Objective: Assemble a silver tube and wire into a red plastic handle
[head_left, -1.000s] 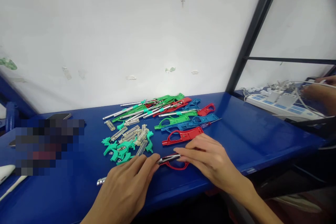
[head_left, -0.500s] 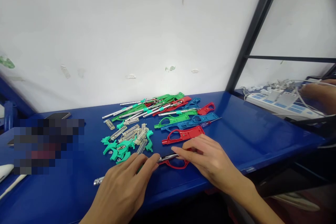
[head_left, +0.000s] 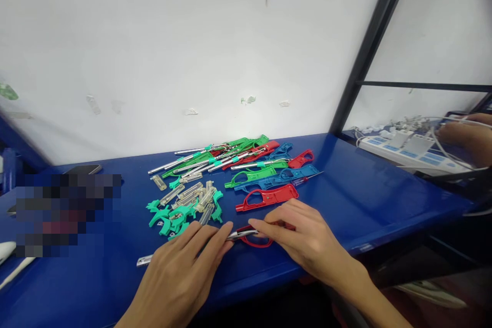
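Observation:
My left hand (head_left: 184, 261) is closed around a silver metal tube (head_left: 144, 260), whose slotted end sticks out on the left. The tube's other end reaches toward a red lighter casing half (head_left: 258, 242) with a finger loop, lying at the front of the table. Fingertips of my right hand (head_left: 303, 233) pinch near the tube's right end, over that casing, and cover part of it. Just behind lies another red casing half (head_left: 269, 197). Teal plastic pieces (head_left: 169, 223) and clear plastic tanks (head_left: 188, 195) lie in a heap beyond my left hand.
Farther back, green casing halves (head_left: 249, 178), blue ones (head_left: 284, 177) and several metal tubes (head_left: 180, 161) are piled by the wall. A screwdriver (head_left: 307, 179) lies right. A power strip (head_left: 415, 152) and another person's hand (head_left: 469, 136) are at far right.
The tube in my left hand has turned slightly, its slotted end now showing a different face. My right fingers have shifted a little left along it. The table's other parts stay put.

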A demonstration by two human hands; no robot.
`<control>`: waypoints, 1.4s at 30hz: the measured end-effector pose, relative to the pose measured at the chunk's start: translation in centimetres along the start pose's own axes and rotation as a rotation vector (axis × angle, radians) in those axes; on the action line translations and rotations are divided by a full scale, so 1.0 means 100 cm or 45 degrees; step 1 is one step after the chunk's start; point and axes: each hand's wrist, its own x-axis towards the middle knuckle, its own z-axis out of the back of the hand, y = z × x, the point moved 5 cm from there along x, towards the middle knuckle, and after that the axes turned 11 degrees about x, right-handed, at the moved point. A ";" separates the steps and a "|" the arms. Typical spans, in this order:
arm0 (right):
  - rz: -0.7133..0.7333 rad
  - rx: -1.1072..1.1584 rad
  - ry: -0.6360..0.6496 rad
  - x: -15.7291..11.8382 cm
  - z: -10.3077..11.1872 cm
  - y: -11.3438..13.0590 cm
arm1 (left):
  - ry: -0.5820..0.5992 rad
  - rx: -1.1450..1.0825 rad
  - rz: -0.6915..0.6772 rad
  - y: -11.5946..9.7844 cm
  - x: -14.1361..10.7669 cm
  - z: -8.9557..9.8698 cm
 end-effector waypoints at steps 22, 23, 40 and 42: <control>-0.090 0.176 0.022 0.009 -0.018 0.010 | 0.051 -0.203 0.054 -0.001 -0.002 0.001; -0.092 0.189 0.028 0.010 -0.017 0.010 | 0.045 -0.197 0.054 -0.001 -0.002 0.001; -0.174 0.256 -0.014 0.007 -0.011 0.010 | 0.006 -0.191 0.065 -0.001 -0.002 0.001; -0.198 0.262 0.021 0.008 -0.012 0.010 | -0.001 -0.189 0.059 -0.001 -0.002 0.002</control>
